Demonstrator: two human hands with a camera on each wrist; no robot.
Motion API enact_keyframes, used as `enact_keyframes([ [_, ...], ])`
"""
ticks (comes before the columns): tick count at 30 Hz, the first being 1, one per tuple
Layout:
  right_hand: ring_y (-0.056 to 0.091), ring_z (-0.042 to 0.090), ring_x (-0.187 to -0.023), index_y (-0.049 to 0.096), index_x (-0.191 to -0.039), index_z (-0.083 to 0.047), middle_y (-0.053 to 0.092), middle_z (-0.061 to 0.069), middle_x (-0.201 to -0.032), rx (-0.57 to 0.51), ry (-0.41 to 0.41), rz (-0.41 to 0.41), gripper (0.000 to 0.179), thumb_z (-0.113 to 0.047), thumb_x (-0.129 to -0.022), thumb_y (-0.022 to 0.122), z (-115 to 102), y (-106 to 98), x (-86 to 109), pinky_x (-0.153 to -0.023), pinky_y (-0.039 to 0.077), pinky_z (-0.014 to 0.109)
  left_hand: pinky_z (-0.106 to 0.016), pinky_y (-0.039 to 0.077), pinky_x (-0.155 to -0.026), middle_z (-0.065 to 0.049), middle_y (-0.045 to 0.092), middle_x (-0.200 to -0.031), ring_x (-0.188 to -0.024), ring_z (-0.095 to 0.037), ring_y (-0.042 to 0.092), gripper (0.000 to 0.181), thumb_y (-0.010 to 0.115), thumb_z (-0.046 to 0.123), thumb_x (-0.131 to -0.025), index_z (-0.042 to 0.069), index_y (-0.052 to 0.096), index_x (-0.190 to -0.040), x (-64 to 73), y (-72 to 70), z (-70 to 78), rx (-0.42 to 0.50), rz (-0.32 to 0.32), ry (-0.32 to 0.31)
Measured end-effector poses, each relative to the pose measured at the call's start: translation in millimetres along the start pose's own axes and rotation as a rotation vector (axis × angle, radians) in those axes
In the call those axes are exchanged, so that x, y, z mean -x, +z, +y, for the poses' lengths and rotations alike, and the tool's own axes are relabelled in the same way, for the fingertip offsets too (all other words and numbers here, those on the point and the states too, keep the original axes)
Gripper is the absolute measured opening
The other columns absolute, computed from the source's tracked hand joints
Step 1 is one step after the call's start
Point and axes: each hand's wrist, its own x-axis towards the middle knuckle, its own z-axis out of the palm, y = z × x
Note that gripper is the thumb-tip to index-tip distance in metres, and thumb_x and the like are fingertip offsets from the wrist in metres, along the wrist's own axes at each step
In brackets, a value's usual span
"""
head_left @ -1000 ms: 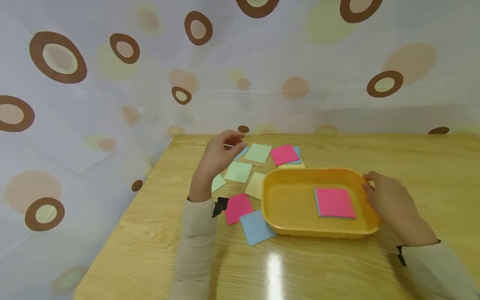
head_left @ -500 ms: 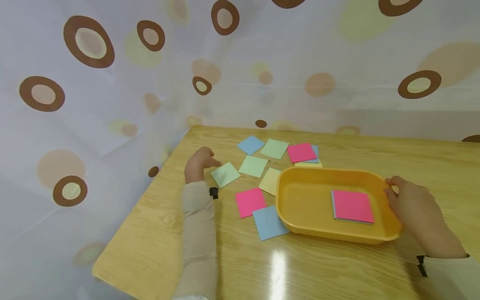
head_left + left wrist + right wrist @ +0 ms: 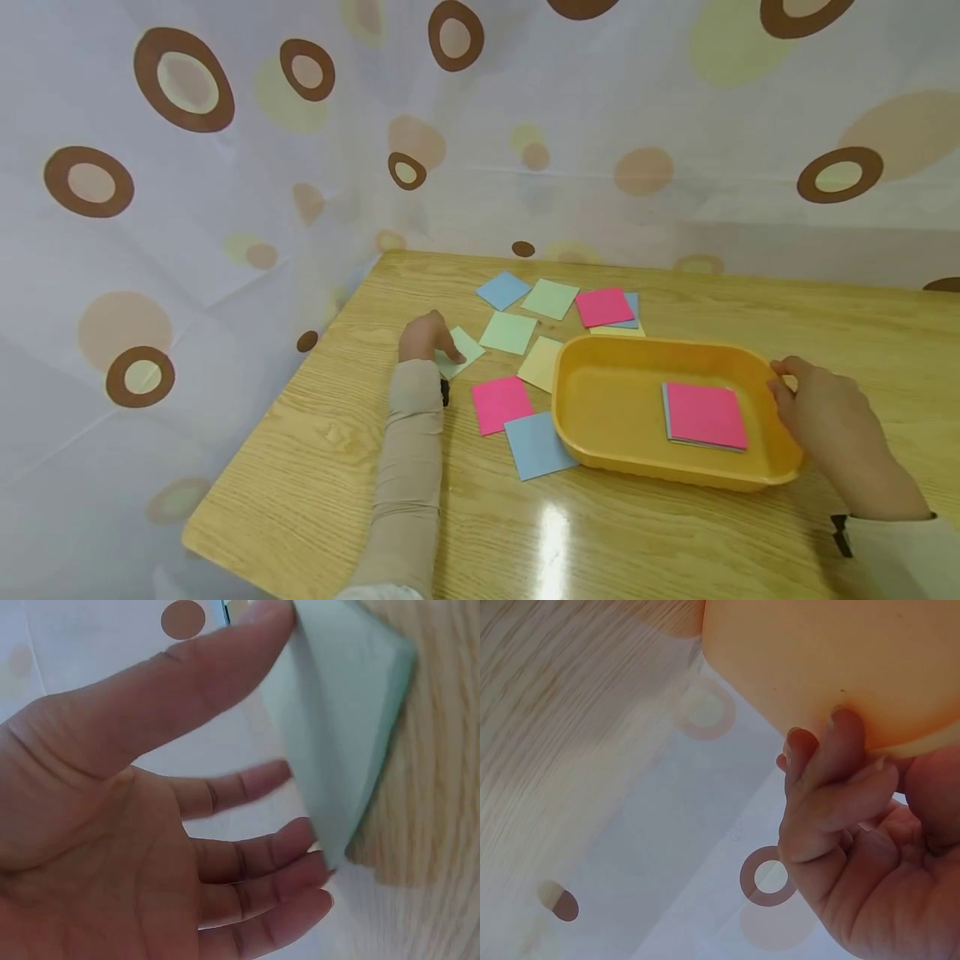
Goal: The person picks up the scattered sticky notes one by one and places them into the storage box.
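My left hand [image 3: 429, 337] is at a light green paper square [image 3: 467, 352] on the left of the table. In the left wrist view the thumb lies over the green paper [image 3: 345, 712], and the extended fingers [image 3: 247, 851] meet its edge; whether any fingertip is beneath it I cannot tell. My right hand [image 3: 836, 429] grips the right rim of a yellow plastic tray [image 3: 607, 408], its thumb and curled fingers about the edge in the right wrist view. Inside the tray lies a small stack of paper squares [image 3: 707, 415], pink on top.
Left of the tray lie more paper squares: blue [image 3: 503, 290], green [image 3: 551, 298], another green [image 3: 509, 332], yellow [image 3: 538, 363], pink [image 3: 502, 405] and blue [image 3: 538, 447]. A pink square [image 3: 604, 307] overlaps others behind it. A patterned curtain [image 3: 300, 167] borders the wooden table [image 3: 300, 483].
My left hand came down from above the back squares to the left side, then moved right onto the green square. My right hand stays on the tray rim. The head view has shifted.
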Motion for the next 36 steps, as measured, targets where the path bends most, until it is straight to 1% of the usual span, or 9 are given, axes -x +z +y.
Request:
enact_keyframes([
  [7, 0.035, 0.014, -0.039, 0.049, -0.115, 0.021, 0.043, 0.001, -0.047, -0.014, 0.009, -0.013, 0.032, -0.003, -0.095, 0.055, 1, 0, -1.0, -0.037, 0.03, 0.026, -0.047, 0.043, -0.096, -0.021, 0.055, -0.128, -0.115, -0.039, 0.048, 0.067, 0.084, 0.033, -0.075, -0.001, 0.058, -0.126, -2.0, 2.6, -3.0, -0.073, 0.048, 0.034],
  [11, 0.037, 0.014, -0.039, 0.049, -0.115, 0.021, 0.045, 0.001, -0.048, -0.019, 0.009, -0.021, 0.032, -0.003, -0.095, 0.054, 0, 1, -2.4, -0.037, 0.031, 0.026, -0.048, 0.041, -0.097, -0.021, 0.056, -0.125, -0.115, -0.037, 0.048, 0.057, 0.082, 0.035, -0.076, -0.001, 0.064, -0.118, -13.9, 3.4, -7.8, -0.049, 0.131, 0.039],
  [14, 0.037, 0.014, -0.04, 0.049, -0.117, 0.02, 0.045, 0.002, -0.048, -0.026, 0.027, -0.035, 0.033, -0.004, -0.096, 0.053, 0, 1, -2.4, -0.037, 0.03, 0.026, -0.038, 0.049, -0.082, -0.015, 0.065, -0.105, -0.094, -0.028, 0.058, 0.047, 0.082, 0.038, -0.076, -0.001, 0.07, -0.1, -49.8, 8.1, -22.4, -0.001, 0.21, 0.134],
  [17, 0.036, 0.014, -0.039, 0.049, -0.117, 0.019, 0.044, 0.002, -0.047, -0.028, 0.036, -0.035, 0.033, -0.005, -0.096, 0.053, 1, 0, -1.8, -0.037, 0.029, 0.025, -0.033, 0.049, -0.068, -0.01, 0.063, -0.087, -0.076, -0.021, 0.055, 0.038, 0.079, 0.034, -0.08, -0.001, 0.069, -0.089, -55.9, 3.2, -22.0, 0.074, 0.185, 0.204],
  [18, 0.036, 0.014, -0.039, 0.049, -0.117, 0.019, 0.043, 0.002, -0.047, -0.029, 0.037, -0.035, 0.033, -0.005, -0.096, 0.053, 1, -1, -1.6, -0.037, 0.029, 0.025, -0.031, 0.046, -0.064, -0.01, 0.06, -0.081, -0.071, -0.02, 0.052, 0.033, 0.078, 0.03, -0.082, -0.001, 0.067, -0.083, -51.5, -0.3, -20.3, 0.101, 0.177, 0.233],
  [20, 0.036, 0.013, -0.039, 0.05, -0.116, 0.02, 0.043, 0.002, -0.047, -0.025, 0.028, -0.022, 0.032, -0.004, -0.095, 0.054, 2, -1, -1.3, -0.037, 0.03, 0.025, -0.031, 0.044, -0.065, -0.007, 0.057, -0.079, -0.071, -0.019, 0.049, 0.023, 0.072, 0.023, -0.088, 0.001, 0.066, -0.084, -14.6, -13.5, -5.2, 0.157, 0.138, 0.259],
  [24, 0.037, 0.014, -0.04, 0.05, -0.115, 0.02, 0.046, 0.002, -0.049, -0.031, 0.033, -0.019, 0.031, -0.003, -0.095, 0.054, 3, -3, 1.2, -0.037, 0.031, 0.026, -0.03, 0.044, -0.067, -0.009, 0.059, -0.085, -0.074, -0.019, 0.051, 0.015, 0.065, 0.014, -0.093, 0.0, 0.066, -0.091, 33.4, -26.9, 15.8, 0.18, 0.205, 0.41],
  [30, 0.039, 0.014, -0.041, 0.051, -0.116, 0.02, 0.05, 0.003, -0.051, -0.032, 0.043, -0.027, 0.031, -0.003, -0.095, 0.054, 1, -4, 0.6, -0.038, 0.031, 0.026, -0.038, 0.048, -0.081, -0.016, 0.063, -0.102, -0.092, -0.028, 0.058, 0.027, 0.057, 0.009, -0.097, 0.001, 0.061, -0.122, 58.3, -32.1, 35.6, 0.224, 0.261, 0.572],
  [36, 0.038, 0.013, -0.041, 0.051, -0.117, 0.019, 0.05, 0.004, -0.052, -0.025, 0.054, -0.035, 0.031, -0.005, -0.097, 0.052, 0, -7, -1.7, -0.039, 0.032, 0.026, -0.039, 0.048, -0.082, -0.018, 0.062, -0.109, -0.092, -0.029, 0.058, 0.029, 0.048, 0.003, -0.1, 0.001, 0.057, -0.127, 76.1, -23.0, 64.5, 0.293, 0.272, 0.748],
])
